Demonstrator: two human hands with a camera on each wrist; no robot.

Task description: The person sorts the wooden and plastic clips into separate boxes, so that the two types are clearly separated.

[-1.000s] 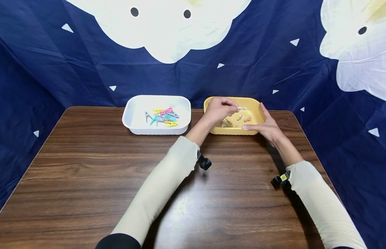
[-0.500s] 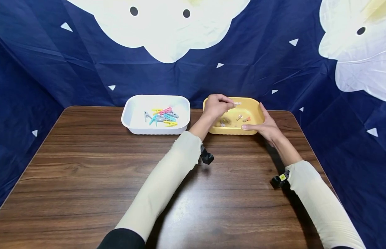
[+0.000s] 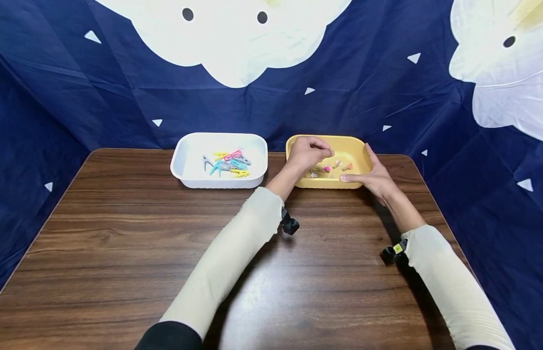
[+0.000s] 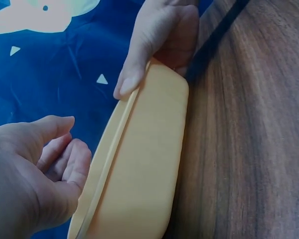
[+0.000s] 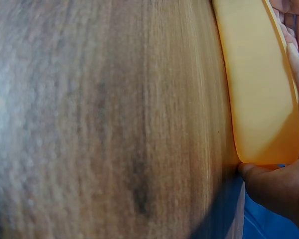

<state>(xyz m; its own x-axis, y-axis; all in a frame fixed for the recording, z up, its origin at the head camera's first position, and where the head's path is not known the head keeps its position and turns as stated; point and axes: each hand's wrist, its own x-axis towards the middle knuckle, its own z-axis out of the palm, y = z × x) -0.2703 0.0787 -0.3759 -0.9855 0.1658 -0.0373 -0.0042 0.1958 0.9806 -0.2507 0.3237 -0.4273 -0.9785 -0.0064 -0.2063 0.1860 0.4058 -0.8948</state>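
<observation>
My left hand (image 3: 310, 154) hovers over the left part of the yellow basin (image 3: 306, 183). Nothing shows between its loosely bent fingers, and the thumb stands apart from them in the left wrist view. Beneath it, on the basin floor, lie several small clips, among them a clip with a bright pink end (image 3: 326, 169) and an orange-ended clip (image 3: 348, 166). My right hand (image 3: 376, 179) grips the basin's right end, thumb over the front rim and fingers along the side. In the right wrist view, a right-hand finger (image 5: 269, 181) touches the basin's lower corner.
Left of the yellow basin stands a white basin (image 3: 188, 170) holding several plastic clothespins (image 3: 236, 165) in yellow, pink, blue and grey. Both are near the back edge of the wooden table (image 3: 166, 233). A dark blue curtain (image 3: 122, 107) hangs behind.
The pale clip pinched in my left hand has left its fingers; a pink-ended clip now shows on the basin floor. The left hand shifted slightly. My right hand keeps its hold.
</observation>
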